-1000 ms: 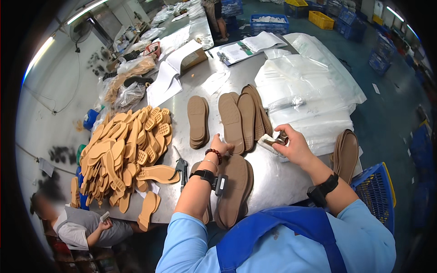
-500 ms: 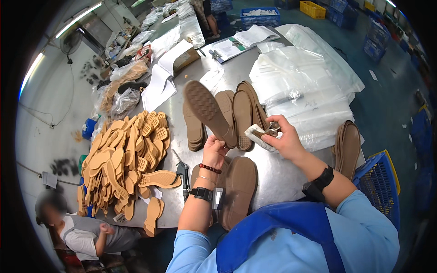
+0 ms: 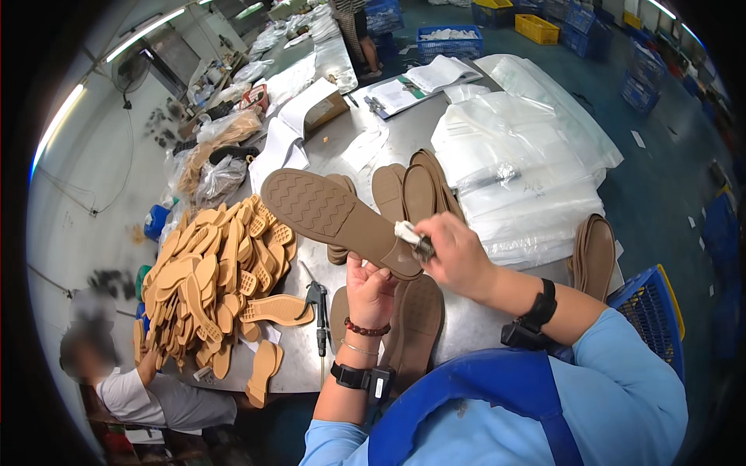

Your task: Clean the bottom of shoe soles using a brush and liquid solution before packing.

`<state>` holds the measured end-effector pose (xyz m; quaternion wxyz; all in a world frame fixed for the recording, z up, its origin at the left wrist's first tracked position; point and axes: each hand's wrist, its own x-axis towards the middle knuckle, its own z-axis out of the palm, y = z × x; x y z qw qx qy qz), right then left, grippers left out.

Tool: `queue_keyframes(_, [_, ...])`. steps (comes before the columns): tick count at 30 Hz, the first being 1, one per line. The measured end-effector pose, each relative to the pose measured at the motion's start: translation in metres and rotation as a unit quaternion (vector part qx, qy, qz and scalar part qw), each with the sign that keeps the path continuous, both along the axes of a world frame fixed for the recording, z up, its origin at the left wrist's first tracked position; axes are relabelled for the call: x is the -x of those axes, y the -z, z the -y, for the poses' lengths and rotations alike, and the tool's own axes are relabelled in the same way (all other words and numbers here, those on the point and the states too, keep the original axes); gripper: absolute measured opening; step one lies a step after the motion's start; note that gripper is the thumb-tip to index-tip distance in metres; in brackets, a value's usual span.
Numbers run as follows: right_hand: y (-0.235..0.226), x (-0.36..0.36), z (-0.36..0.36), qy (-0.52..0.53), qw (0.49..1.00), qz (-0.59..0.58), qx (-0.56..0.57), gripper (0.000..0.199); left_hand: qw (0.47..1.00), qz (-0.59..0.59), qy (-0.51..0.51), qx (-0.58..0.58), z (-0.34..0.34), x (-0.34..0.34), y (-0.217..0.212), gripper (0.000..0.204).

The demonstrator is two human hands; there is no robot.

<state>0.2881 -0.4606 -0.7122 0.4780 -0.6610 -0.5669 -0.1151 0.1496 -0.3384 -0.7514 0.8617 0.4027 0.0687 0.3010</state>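
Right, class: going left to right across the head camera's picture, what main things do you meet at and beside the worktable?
Pile of tan soles → black trigger tool → left hand → right hand → brown soles at the table's right edge → blue basket.

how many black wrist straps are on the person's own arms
2: the left strap is on the left forearm, nearer the elbow than the beaded bracelet; the right strap is on the right forearm. Both bare forearms show, so none there seems hidden.
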Motion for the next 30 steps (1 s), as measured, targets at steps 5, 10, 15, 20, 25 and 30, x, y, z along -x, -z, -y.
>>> queue_keyframes(5, [-0.002, -0.006, 0.008, -0.037, 0.999, 0.007, -0.021, 0.043, 0.999, -0.001, 0.029, 0.035, -0.001, 0.012, 0.001, 0.053])
queue_keyframes(10, [0.0, -0.02, 0.01, -0.115, 0.917, -0.38, -0.035, 0.039, 0.974, 0.09, 0.115, 0.172, -0.007, 0.019, 0.012, 0.063])
queue_keyframes(15, [-0.012, -0.013, 0.003, -0.146, 0.979, -0.135, -0.043, 0.034, 0.971, 0.077, 0.149, 0.171, -0.002, 0.02, 0.017, 0.065])
queue_keyframes(20, [0.004, 0.007, 0.036, -0.308, 0.949, 0.061, 0.015, 0.031, 0.99, 0.018, 0.069, 0.125, -0.013, 0.037, 0.025, 0.066])
queue_keyframes(25, [0.036, -0.024, 0.077, -0.281, 0.931, -0.12, 0.2, 0.035, 0.972, -0.106, 0.177, 0.109, -0.01, 0.076, 0.001, 0.066])
queue_keyframes(30, [0.042, -0.063, 0.104, -0.161, 0.908, -0.288, 0.258, 0.035, 0.918, -0.31, 0.226, 0.104, 0.004, 0.146, 0.035, 0.064])
